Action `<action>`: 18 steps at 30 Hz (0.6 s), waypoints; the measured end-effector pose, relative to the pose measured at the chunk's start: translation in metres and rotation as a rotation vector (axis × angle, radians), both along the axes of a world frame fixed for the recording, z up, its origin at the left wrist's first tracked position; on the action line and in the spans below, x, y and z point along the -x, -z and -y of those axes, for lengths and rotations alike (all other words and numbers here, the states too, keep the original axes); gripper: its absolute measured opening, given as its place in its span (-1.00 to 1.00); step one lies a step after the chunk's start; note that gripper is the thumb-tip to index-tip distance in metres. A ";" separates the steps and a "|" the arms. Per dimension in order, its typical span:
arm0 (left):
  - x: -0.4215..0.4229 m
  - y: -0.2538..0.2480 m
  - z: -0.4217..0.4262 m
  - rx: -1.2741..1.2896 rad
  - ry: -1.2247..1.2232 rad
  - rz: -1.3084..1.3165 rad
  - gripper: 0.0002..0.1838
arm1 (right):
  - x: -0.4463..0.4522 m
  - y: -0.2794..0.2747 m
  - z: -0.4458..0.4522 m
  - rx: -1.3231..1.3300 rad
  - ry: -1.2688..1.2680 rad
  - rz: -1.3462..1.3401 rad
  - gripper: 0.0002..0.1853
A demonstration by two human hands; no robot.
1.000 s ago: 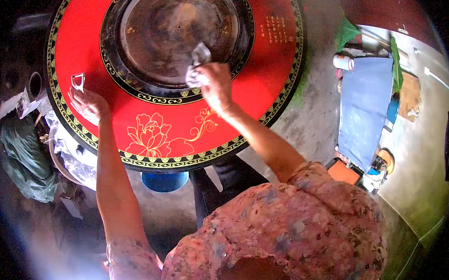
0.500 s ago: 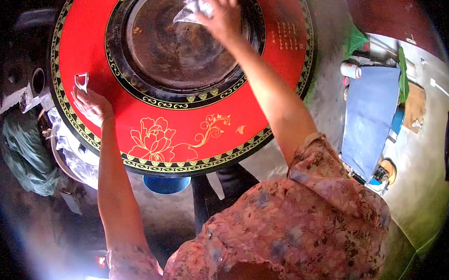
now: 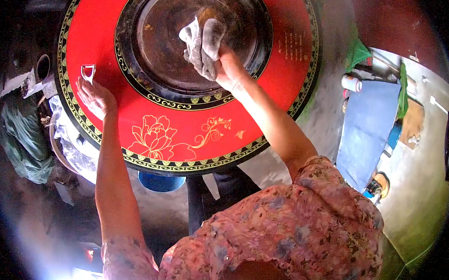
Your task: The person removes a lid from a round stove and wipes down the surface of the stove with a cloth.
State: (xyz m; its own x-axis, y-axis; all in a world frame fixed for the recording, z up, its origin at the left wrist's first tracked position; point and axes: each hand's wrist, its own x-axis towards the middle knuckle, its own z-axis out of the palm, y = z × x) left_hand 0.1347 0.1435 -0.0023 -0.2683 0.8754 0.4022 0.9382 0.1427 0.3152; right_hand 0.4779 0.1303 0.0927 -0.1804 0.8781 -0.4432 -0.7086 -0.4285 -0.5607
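Observation:
A crumpled grey-white cloth (image 3: 202, 46) is bunched in my right hand (image 3: 229, 70), over the dark round centre (image 3: 163, 47) of the table. The fingers of that hand are mostly hidden by the cloth. Toward the left rim, my left hand (image 3: 97, 98) is at the red tabletop (image 3: 103, 39) with its fingers closed around the handle of what looks like a white Y-shaped peeler (image 3: 88, 73). The peeler's forked head points away from me, and its handle is largely covered by the fingers.
A blue bucket (image 3: 161, 182) stands below the near table edge. On the left are a dark green plastic bag (image 3: 26, 141) and a basin with clear plastic (image 3: 76, 146). Off to the right stand a blue-grey covered surface (image 3: 368, 128) and a white container (image 3: 351, 83).
My right hand has come nearer to me with the cloth, from the far part of the dark centre, and has turned. The left hand stays by the left rim with the peeler.

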 end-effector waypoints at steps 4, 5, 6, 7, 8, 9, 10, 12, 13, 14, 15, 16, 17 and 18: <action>0.004 0.004 0.001 -0.004 0.008 -0.015 -0.53 | -0.043 0.029 -0.036 0.049 0.197 0.513 -0.70; 0.004 0.003 -0.001 -0.018 0.009 -0.008 -0.54 | -0.059 0.042 -0.058 -0.055 0.268 0.706 -0.71; 0.000 -0.001 0.000 -0.029 0.012 -0.002 -0.54 | -0.063 0.021 -0.071 -0.009 0.336 0.870 -0.67; -0.001 -0.003 0.002 -0.036 0.018 0.005 -0.54 | -0.086 0.055 -0.098 -0.151 0.419 1.238 -0.71; 0.000 -0.001 0.002 -0.021 0.015 -0.001 -0.55 | -0.091 0.069 -0.113 -0.260 0.443 1.585 -0.68; 0.000 0.000 0.000 -0.017 0.007 -0.001 -0.55 | -0.094 0.077 -0.126 -0.375 0.465 1.932 -0.66; 0.001 0.000 -0.001 -0.008 -0.002 -0.001 -0.55 | -0.087 0.082 -0.139 -0.431 0.501 2.096 -0.67; 0.001 0.001 0.000 0.009 -0.020 0.019 -0.56 | -0.056 0.086 -0.161 -0.376 0.521 2.222 -0.71; -0.001 0.001 0.001 0.007 -0.027 0.022 -0.56 | -0.044 0.084 -0.175 -0.390 0.446 2.155 -0.71; -0.003 0.000 0.001 0.007 -0.029 0.024 -0.56 | -0.030 0.084 -0.183 -0.472 0.397 1.994 -0.72; -0.002 0.001 0.001 0.005 -0.031 0.023 -0.56 | -0.014 0.096 -0.201 -0.419 0.393 2.066 -0.76; 0.000 0.001 0.000 0.033 -0.018 -0.006 -0.56 | 0.011 0.095 -0.213 -0.529 0.407 2.068 -0.79; 0.002 0.001 0.000 0.030 -0.022 0.006 -0.56 | 0.021 0.092 -0.212 -0.615 0.310 2.048 -0.79; -0.002 -0.002 0.001 0.027 -0.027 0.020 -0.56 | 0.034 0.077 -0.207 -0.699 0.212 2.017 -0.79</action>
State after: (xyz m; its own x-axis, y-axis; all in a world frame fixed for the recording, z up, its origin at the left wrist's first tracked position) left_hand 0.1364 0.1428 0.0001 -0.2994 0.8784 0.3725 0.9276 0.1764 0.3294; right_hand 0.4442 0.3375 0.0161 0.0977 0.8789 0.4669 0.9065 0.1151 -0.4063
